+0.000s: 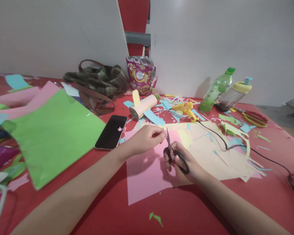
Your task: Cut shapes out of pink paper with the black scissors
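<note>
My right hand (186, 164) grips black-handled scissors (172, 151), blades pointing up and away. My left hand (144, 138) is closed in a pinch at the blade tips, holding something too small to make out. Both hands hover over a pink paper sheet (147, 176) that lies on a cream sheet (210, 147) on the red table (201, 209).
A phone (111, 132) lies left of my hands beside green paper (51, 133). Behind stand a paper roll (143, 106), yellow glue gun (186, 109) with a black cord (267, 158), snack bag (140, 73), plaid bag (98, 78), green bottle (217, 89), another bottle (235, 93), red-yellow scissors (253, 117) and paper scraps.
</note>
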A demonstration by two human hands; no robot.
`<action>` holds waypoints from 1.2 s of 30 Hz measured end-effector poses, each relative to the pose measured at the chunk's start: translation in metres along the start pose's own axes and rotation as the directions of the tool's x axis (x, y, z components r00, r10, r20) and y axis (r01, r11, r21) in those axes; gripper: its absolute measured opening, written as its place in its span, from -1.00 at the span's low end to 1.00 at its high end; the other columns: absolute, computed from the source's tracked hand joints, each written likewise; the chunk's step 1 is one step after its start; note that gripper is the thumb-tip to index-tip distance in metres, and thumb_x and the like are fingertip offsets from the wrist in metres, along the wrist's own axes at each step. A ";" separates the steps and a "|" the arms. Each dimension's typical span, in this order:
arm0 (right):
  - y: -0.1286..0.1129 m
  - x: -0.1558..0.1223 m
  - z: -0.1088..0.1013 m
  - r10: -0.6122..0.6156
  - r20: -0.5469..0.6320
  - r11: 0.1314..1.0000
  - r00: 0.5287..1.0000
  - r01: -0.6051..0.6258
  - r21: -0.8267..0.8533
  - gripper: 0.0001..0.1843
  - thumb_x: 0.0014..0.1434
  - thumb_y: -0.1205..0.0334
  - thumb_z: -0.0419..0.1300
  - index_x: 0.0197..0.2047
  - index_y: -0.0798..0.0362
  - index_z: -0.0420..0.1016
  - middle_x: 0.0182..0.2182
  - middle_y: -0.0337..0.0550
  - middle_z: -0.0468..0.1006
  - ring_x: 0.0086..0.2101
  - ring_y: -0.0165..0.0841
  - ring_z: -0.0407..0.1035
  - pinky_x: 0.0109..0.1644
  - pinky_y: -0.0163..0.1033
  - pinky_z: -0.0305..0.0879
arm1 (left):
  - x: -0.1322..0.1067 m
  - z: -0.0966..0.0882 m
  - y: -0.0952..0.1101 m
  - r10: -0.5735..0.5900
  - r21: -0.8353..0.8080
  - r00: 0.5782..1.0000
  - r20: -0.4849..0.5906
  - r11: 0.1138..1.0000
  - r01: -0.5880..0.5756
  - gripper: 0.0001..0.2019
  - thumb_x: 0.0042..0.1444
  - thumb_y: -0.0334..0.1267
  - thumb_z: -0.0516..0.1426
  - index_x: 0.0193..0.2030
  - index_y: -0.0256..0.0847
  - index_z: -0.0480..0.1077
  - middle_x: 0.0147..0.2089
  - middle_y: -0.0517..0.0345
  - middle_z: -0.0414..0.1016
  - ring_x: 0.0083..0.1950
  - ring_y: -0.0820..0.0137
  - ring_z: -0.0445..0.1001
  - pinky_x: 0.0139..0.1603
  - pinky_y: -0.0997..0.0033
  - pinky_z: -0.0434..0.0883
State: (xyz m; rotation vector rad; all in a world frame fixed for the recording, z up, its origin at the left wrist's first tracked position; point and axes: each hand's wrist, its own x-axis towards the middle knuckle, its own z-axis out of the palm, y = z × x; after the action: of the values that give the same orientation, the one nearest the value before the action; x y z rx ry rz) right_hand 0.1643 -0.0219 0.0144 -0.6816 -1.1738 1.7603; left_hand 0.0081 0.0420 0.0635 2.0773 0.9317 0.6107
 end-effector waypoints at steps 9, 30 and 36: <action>0.001 -0.002 -0.002 0.001 0.007 1.000 1.000 -0.001 -0.005 -0.68 -0.03 0.05 0.14 -0.40 0.02 0.06 -0.50 -0.29 0.22 -0.55 -0.49 0.18 -0.48 -0.31 0.13 | -0.001 -0.001 0.002 -0.024 -0.051 1.000 0.010 0.998 0.024 -0.73 0.02 -0.24 -0.10 -0.65 -0.25 0.09 -0.61 0.29 0.08 -0.55 0.54 0.08 -0.52 0.54 0.11; 0.004 -0.002 -0.003 -0.038 -0.003 0.998 0.999 0.038 0.043 -0.71 -0.01 0.05 0.13 -0.39 0.03 0.09 -0.47 -0.25 0.24 -0.49 -0.46 0.21 -0.41 -0.29 0.10 | -0.001 0.012 0.001 -0.082 -0.139 0.996 -0.021 0.987 0.078 -0.71 0.06 -0.25 -0.13 -0.65 -0.26 0.06 -0.62 0.30 0.03 -0.56 0.56 0.05 -0.55 0.54 0.07; 0.004 -0.002 -0.004 -0.045 0.001 0.998 0.999 0.045 0.046 -0.71 0.00 0.06 0.12 -0.39 0.03 0.09 -0.45 -0.24 0.26 -0.51 -0.47 0.21 -0.42 -0.29 0.10 | -0.001 0.017 0.002 -0.098 -0.199 0.994 -0.047 0.976 0.087 -0.72 0.04 -0.26 -0.12 -0.65 -0.25 0.03 -0.62 0.31 0.02 -0.57 0.57 0.04 -0.56 0.53 0.05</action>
State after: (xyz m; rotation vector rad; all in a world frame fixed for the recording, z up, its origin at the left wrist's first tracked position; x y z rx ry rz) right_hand 0.1668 -0.0227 0.0088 -0.6221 -1.1382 1.7456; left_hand 0.0195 0.0335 0.0550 1.8391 0.9547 0.6869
